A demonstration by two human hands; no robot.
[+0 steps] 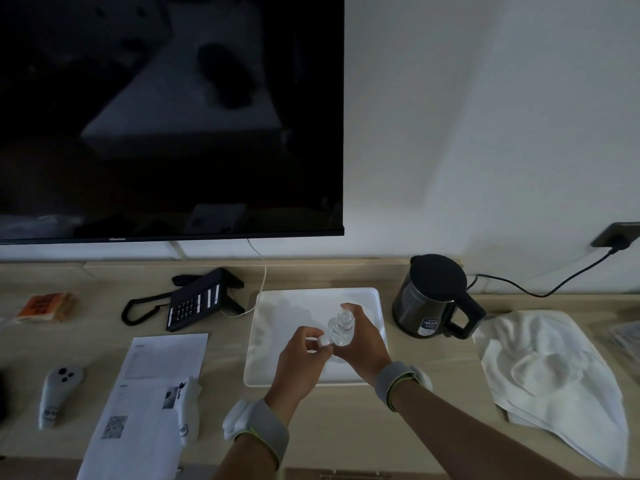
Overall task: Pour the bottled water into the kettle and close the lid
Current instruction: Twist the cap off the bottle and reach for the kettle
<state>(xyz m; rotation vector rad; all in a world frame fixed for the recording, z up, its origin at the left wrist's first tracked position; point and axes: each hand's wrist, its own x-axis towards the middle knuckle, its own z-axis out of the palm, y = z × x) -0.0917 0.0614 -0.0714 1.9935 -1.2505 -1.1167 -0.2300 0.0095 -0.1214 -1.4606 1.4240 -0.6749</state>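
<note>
A small clear water bottle point(340, 328) is held tilted over the white tray point(273, 348), its neck pointing toward me. My right hand point(363, 344) wraps around the bottle's body. My left hand point(301, 358) pinches the white cap point(324, 340) at the bottle's mouth; whether the cap is on or off the neck cannot be told. The dark kettle point(433, 299) stands upright to the right of the tray with its black lid down and its handle facing right.
A black desk phone point(197, 299) sits left of the tray. Papers point(152, 393), a grey remote point(59, 393) and an orange packet point(45, 306) lie farther left. A white towel point(554, 382) lies at the right. The kettle's cord point(540, 289) runs to a wall socket. A dark TV point(169, 116) hangs above.
</note>
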